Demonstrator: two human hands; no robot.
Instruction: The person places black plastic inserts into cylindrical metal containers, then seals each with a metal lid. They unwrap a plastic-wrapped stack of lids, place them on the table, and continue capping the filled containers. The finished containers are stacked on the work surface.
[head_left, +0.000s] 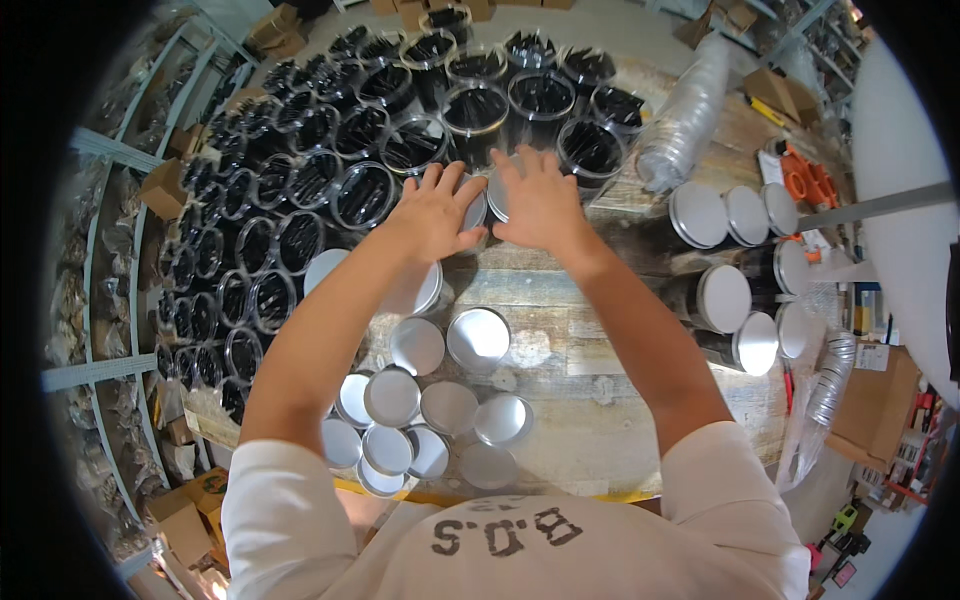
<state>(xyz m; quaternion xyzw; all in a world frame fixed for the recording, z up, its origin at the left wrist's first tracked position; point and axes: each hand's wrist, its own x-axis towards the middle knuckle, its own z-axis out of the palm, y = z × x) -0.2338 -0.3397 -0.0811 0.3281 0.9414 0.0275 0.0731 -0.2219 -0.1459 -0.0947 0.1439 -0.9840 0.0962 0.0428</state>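
Note:
My left hand (440, 213) lies with fingers spread over a silver lid (476, 198) on a jar beside the front row. My right hand (542, 207), its fingers also stretched out, rests over another pale lid (497, 197) just to the right. Both palms hide most of what is under them. Ahead and to the left stand many clear jars (475, 110) without lids, filled with shiny black pieces. Several loose round silver lids (392, 397) lie on the wooden table (590, 400) between my forearms. Near my left forearm are more lidded jars (425, 290).
Several lidded jars (723, 298) stand at the right. Beyond them are a stack of clear plastic lids or cups in a sleeve (690, 120), orange-handled scissors (808, 180) and a second silvery stack (832, 375). Shelves (110, 240) line the left; a cardboard box (875, 400) is at right.

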